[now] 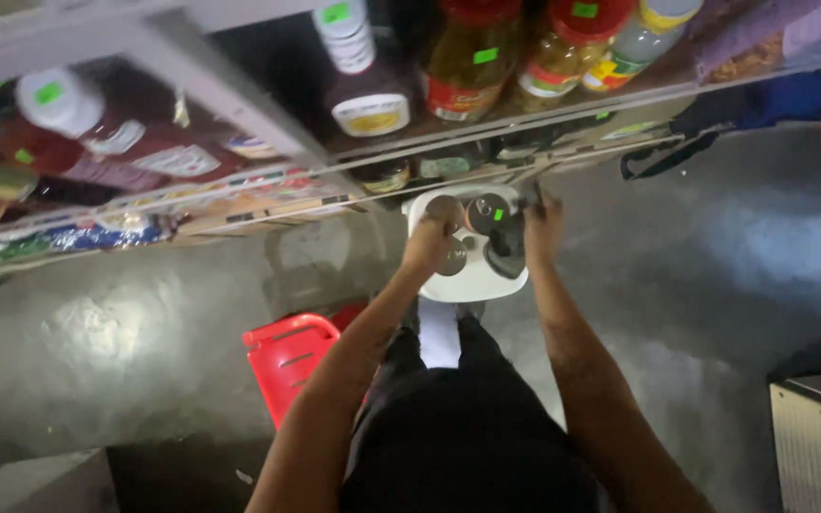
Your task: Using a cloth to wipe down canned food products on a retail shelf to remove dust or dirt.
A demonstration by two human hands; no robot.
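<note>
left hand pinches a small jar in the white tray; right hand grips another jar, likely rigid, slippery; hold its sides.

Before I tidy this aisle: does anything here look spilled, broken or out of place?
Nothing stands out. Both hands are at cans in a white tray by the shelf; a red basket sits on the floor.

Left arm: bare, extended forward and down from the lower frame edge, elbow slightly bent. Left hand: fingers curled downward, back of hand seen from above. Right arm: bare, extended alongside, nearly straight. Right hand: fingers closed loosely, raised slightly above the left. Hands are held near each other, apart.
</note>
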